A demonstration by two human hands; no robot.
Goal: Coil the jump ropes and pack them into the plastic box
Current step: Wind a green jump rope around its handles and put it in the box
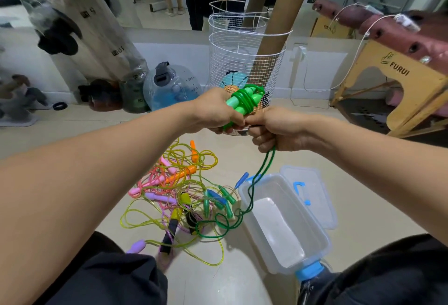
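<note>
My left hand (214, 111) grips the two green handles of a green jump rope (244, 101), with a few turns of cord wound round them. My right hand (276, 130) holds the loose green cord (263, 170) in a fist just right of the handles. The cord hangs down to the floor beside the plastic box. The clear plastic box (322, 239) stands open on the floor at lower right, with its lid (312, 193) folded back and nothing inside. A tangled pile of jump ropes (179, 198) in pink, orange, yellow, purple and blue lies left of the box.
A white wire basket (242, 62) with cardboard tubes stands right behind my hands. Plastic bottles and a water bag (169, 86) lean at the mirror wall to the left. A wooden stand (397, 81) is at right. My knees frame the bottom.
</note>
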